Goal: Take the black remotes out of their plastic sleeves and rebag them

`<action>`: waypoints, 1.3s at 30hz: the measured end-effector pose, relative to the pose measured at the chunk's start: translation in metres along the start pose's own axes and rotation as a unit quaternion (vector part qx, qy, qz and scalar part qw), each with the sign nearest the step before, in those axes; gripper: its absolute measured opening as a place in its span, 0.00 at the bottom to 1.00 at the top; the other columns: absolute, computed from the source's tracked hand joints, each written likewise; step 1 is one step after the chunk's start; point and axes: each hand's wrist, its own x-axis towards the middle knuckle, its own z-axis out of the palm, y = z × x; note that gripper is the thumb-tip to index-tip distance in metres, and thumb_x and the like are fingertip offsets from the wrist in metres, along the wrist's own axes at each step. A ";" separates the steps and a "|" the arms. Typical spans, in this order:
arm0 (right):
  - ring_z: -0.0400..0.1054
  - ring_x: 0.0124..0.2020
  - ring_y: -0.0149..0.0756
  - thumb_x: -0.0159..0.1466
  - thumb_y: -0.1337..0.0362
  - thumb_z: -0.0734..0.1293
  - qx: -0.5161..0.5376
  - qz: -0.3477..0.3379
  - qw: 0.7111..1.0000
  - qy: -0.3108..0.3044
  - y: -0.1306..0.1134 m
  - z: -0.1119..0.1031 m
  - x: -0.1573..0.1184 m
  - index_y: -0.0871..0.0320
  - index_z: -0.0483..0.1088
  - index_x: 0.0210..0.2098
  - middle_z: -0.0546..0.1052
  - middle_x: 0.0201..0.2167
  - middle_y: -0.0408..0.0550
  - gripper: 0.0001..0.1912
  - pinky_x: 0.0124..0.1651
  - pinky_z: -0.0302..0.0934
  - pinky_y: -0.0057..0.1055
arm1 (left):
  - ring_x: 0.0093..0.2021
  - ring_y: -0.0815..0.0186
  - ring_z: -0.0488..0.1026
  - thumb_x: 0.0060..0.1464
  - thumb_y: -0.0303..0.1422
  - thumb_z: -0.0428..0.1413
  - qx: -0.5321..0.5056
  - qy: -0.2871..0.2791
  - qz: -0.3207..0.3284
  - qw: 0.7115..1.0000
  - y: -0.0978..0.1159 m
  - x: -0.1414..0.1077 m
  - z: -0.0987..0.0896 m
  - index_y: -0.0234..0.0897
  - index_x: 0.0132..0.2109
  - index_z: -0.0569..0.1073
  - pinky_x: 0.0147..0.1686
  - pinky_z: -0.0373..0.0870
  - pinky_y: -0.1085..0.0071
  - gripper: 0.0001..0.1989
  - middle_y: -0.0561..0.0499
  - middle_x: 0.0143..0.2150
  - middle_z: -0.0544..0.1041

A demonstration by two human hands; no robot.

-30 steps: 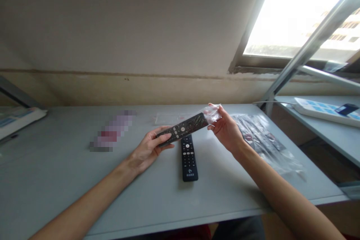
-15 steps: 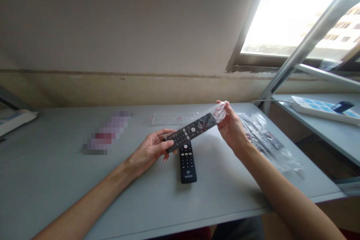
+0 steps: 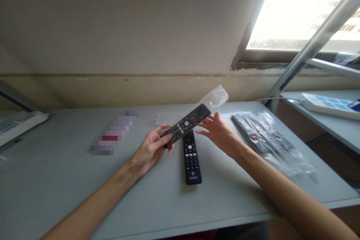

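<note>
Our left hand (image 3: 150, 146) clamps one end of the sleeved remote (image 3: 188, 123); our right hand (image 3: 221, 133), fingers apart, is near its other end. Between our hands, a second remote (image 3: 192, 161) lies on the worktop (image 3: 135, 202).

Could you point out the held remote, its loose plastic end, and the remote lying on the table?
Held remote (image 3: 186, 124), head view: middle of its button face.
Loose plastic end (image 3: 216, 98), head view: its clear film.
Lying remote (image 3: 191, 158), head view: its button face.
</note>
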 end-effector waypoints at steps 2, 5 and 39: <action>0.75 0.46 0.41 0.62 0.42 0.74 -0.024 0.000 0.999 -0.025 0.001 0.004 -0.003 0.56 0.79 0.51 0.81 0.44 0.52 0.28 0.48 0.72 0.37 | 0.30 0.68 0.73 0.53 0.34 0.71 0.022 -0.013 0.003 1.000 -0.001 -0.001 0.001 0.36 0.50 0.77 0.29 0.71 0.72 0.19 0.49 0.39 0.79; 0.74 0.39 0.36 0.66 0.48 0.73 -0.053 -0.009 0.998 -0.018 -0.001 0.007 -0.006 0.56 0.79 0.55 0.80 0.38 0.48 0.24 0.42 0.73 0.32 | 0.32 0.67 0.74 0.54 0.36 0.70 0.044 -0.042 0.001 0.998 -0.004 -0.001 0.001 0.36 0.51 0.78 0.30 0.72 0.71 0.19 0.46 0.43 0.80; 0.61 0.28 0.33 0.65 0.44 0.71 -0.123 -0.062 0.990 0.015 -0.010 0.004 -0.007 0.59 0.82 0.49 0.70 0.27 0.44 0.26 0.27 0.58 0.31 | 0.32 0.67 0.80 0.51 0.39 0.72 -0.022 0.121 0.079 0.989 0.001 0.009 -0.011 0.33 0.44 0.82 0.31 0.77 0.72 0.18 0.47 0.43 0.82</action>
